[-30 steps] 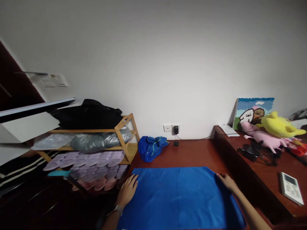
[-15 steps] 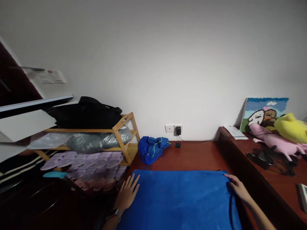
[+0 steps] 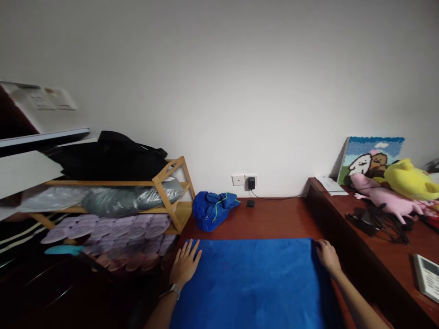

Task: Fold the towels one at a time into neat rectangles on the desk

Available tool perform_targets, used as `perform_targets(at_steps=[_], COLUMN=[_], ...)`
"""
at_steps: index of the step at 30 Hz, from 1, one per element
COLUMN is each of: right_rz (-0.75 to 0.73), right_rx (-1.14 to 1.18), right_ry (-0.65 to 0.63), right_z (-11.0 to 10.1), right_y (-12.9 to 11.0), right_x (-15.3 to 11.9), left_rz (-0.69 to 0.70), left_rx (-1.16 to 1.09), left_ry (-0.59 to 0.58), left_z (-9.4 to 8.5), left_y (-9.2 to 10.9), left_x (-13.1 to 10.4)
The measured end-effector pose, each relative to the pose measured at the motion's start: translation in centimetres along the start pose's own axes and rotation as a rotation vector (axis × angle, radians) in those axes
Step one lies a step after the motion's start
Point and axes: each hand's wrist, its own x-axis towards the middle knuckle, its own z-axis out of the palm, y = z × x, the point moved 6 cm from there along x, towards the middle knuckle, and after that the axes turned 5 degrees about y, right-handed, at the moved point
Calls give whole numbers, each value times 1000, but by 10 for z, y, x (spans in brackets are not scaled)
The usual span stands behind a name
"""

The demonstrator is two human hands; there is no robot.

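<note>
Fingers [image 3: 195,249] of the left hand [image 3: 184,268] lie spread and open on the far left corner of the blue cloth [image 3: 254,278]; those of the right hand [image 3: 328,257] curl at its far right corner, whether gripping I cannot tell. That corner, rounded 1 second ago, now looks squared. The cloth's near edge is cut off; it lies mostly smooth, faintly rumpled, on the bench [image 3: 281,217].

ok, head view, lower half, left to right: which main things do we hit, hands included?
Light purple slippers → left hand → blue cloth → right hand → tangled black cables → white device with buttons.
</note>
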Motion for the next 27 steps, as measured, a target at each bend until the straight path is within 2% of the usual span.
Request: perform_targets(at_steps=[3,6,8,10,14,17,20,23,25,27], right_rz=[-126,-443,-544,-549,-436,-377,-365,-375,-391,-395], right_rx=[-95,-204,-257,-295,-361,-402,-439,-433,-382,-327], right_ry=[33,-75,-103,-75,6,13,30,47,28,-21], right_z=[1,12,10,-3,-33,-43,-45,-44,-40,-31], right_y=[-21,-34,-22,4,58,69,58,36,18,0], right_x=[-49,-127,-171,-194,-196,-190,-185,-170,-149,-121], left_rz=[-7,3,35,74,72,57,73,87,88,91], left_rx=[-25,-94,-133,-133,-59,-4,36,16,-55,-176], left_ry=[79,140,107,60,18,23,69,146,193,185], left_z=[-5,-11,-10,-8,-14,-25,-40,-58,-69,-78], left_y=[-7,-21,-31,-41,-64,-68,-59,-42,-22,12], left_x=[-9,-35,-60,-86,-119,-124,-121,-111,-102,-93])
